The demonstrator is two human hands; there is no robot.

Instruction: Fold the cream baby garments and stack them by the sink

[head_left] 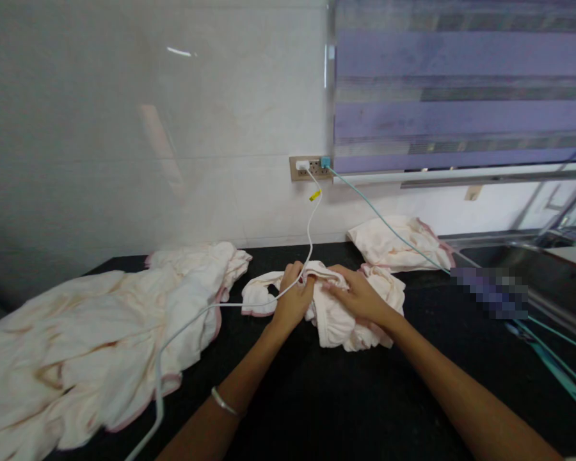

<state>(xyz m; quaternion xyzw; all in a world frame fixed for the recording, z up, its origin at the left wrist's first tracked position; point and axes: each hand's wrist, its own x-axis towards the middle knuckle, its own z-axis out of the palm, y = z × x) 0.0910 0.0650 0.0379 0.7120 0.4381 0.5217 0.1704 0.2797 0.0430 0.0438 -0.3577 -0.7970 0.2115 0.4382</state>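
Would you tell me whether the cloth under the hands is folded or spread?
Bunched, neither flat nor neatly folded: the cloth sits crumpled under both hands.

Pale wall (125, 128), blinds (461, 83), blk counter (340, 410)

both forearms reaching forward, left hand (292, 299) curled closed (bangle at wrist), right hand (360, 296) fingers pressed flat

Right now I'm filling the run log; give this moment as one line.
left hand: gripping small cloth | right hand: pressing same cloth | white cable: over left hand | surface: black counter
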